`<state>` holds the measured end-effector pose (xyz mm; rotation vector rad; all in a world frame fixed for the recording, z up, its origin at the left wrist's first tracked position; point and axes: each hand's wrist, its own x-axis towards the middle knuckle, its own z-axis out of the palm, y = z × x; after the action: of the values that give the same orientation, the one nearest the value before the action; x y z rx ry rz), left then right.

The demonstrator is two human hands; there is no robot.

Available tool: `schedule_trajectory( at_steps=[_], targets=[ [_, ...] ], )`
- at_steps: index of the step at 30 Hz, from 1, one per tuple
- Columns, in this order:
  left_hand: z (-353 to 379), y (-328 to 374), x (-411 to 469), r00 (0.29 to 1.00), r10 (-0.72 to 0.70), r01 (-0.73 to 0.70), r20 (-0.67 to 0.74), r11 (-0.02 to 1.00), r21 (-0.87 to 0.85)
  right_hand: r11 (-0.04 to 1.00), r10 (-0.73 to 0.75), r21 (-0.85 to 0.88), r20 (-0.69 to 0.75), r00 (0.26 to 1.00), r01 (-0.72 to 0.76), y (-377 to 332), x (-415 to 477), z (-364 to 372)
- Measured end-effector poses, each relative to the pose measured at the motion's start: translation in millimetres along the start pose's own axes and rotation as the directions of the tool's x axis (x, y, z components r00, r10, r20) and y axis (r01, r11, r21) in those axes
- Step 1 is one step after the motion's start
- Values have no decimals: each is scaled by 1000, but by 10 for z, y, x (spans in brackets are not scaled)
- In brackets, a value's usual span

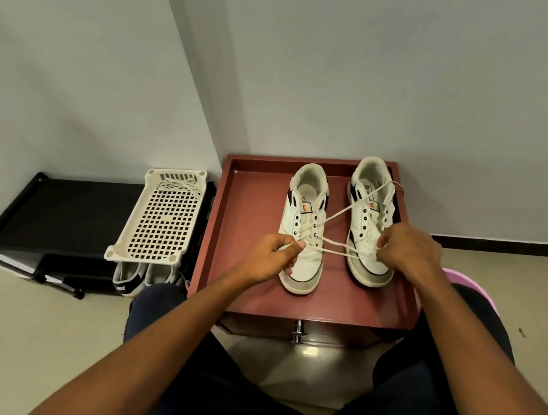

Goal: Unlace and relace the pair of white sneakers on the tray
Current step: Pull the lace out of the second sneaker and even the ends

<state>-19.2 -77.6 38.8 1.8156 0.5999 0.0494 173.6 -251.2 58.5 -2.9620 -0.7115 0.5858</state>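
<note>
Two white sneakers with black and grey trim stand side by side on a dark red tray (251,230), toes toward me. The left sneaker (307,237) carries a white lace (335,215) through its lower eyelets. My left hand (268,259) pinches one lace end beside that shoe's toe. My right hand (405,249) grips the other strand in front of the right sneaker (371,223). A long part of the lace runs across to the right sneaker's collar. The right sneaker's eyelets look bare.
The tray sits on a red cabinet with a metal drawer handle (297,333). To the left, a white perforated basket (160,221) holding a loose lace rests on a black shoe rack (46,218), with other shoes (133,279) below. Walls stand close behind.
</note>
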Motion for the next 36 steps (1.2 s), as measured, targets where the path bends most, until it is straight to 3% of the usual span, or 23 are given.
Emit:
schedule_trajectory(
  at_steps=[2,3,5,7,9,11,17,20,22,25,28,33,36],
  targets=[
    [4,-19,14,998,4,-8,66,999,49,993,-117,-19,-63,991,116,-120,-41,-79],
    [16,-20,26,996,23,-30,85,996,89,970,-229,64,-68,971,233,-182,-39,-110],
    [52,16,46,993,55,-67,106,991,115,831,-469,329,-21,883,449,-309,-48,-105],
    [89,33,75,992,65,-73,109,995,75,679,-625,574,124,771,458,-438,-95,-45],
    [114,52,87,994,30,-30,107,1000,1,647,-676,645,237,698,408,-494,-137,94],
    [97,51,81,994,-19,21,104,1000,-17,667,-668,619,252,700,414,-444,-111,225],
    [-72,-78,37,994,-104,104,16,995,-11,805,-528,450,247,812,387,-95,117,272],
    [-69,-115,51,988,-156,154,-15,984,-91,833,-534,339,293,793,437,-118,168,244],
    [-56,-93,65,986,-166,162,-21,978,-133,821,-558,294,229,798,489,-214,115,265],
    [-34,-33,70,990,-140,142,26,978,-152,718,-612,473,78,787,511,-412,-11,337],
    [-1,-6,81,994,-112,113,15,978,-177,629,-658,613,90,748,479,-509,-44,477],
    [-27,-62,81,989,-149,138,-23,956,-257,657,-522,672,78,849,342,-377,70,500],
    [-39,-82,91,987,-162,151,-18,950,-273,694,-535,617,96,840,372,-373,75,496]
  ],
)
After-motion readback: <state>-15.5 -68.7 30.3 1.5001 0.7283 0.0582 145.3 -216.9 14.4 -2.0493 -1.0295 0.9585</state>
